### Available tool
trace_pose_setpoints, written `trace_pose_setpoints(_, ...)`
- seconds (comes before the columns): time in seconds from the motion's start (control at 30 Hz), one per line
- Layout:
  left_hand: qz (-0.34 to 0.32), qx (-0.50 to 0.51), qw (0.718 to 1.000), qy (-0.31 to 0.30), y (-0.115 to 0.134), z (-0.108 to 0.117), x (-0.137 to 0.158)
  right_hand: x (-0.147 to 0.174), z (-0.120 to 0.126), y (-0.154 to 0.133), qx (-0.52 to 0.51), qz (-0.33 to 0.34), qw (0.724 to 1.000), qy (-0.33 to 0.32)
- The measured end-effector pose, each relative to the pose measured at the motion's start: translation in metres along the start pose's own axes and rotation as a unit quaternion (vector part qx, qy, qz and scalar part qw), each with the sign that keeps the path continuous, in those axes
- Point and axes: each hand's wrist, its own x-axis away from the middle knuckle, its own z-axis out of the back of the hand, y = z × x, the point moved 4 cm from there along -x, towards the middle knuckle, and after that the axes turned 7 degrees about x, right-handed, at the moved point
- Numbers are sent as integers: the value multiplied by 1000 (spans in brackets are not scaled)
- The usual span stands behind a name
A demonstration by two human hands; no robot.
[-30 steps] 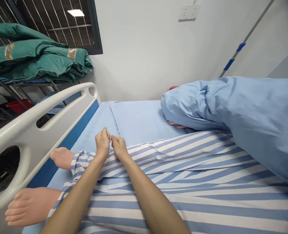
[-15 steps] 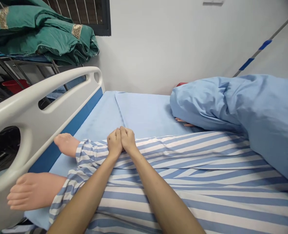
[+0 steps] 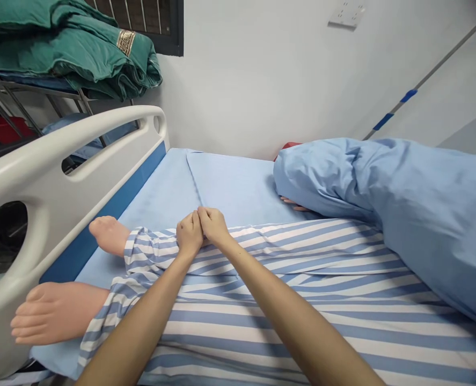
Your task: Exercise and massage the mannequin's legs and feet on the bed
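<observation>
A manikin lies on the bed in blue-and-white striped trousers (image 3: 286,321), its two bare feet at the left, the near foot (image 3: 56,313) and the far foot (image 3: 109,236). My left hand (image 3: 189,233) and my right hand (image 3: 213,225) are side by side, touching, on the shin of the far striped trouser leg (image 3: 270,244). Both are closed, knuckles up, with the fingers curled over the leg's far side, where their tips are hidden. A blue quilt (image 3: 407,209) covers the upper legs and body, and some fingertips (image 3: 294,203) of the manikin stick out beneath it.
The bed's white footboard (image 3: 88,131) rises at the left. Light blue sheet (image 3: 233,177) stretches behind the legs to the wall. Green folded bedding (image 3: 85,48) lies on a rack beyond. A pole with blue bands (image 3: 394,112) leans at the right. A wall socket (image 3: 347,13) is above.
My hands stay on the far shin; my right forearm has swung out to the right and its wrist is more angled. The view has shifted slightly, with the quilt now further left.
</observation>
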Motion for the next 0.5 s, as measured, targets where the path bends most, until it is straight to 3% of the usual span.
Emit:
trace_pose_setpoints(0.17, 11, -36, 999, -3, 2, -1, 0, 1, 26, -7, 46, 55, 997, 18)
trace_pose_setpoints(0.37, -11, -54, 998, -23, 3, -4, 2, 13, 12, 26, 69, 34, 997, 28)
trace_pose_setpoints(0.5, -31, -77, 996, -34, 7, -6, 2, 14, 12, 31, 47, 46, 997, 27)
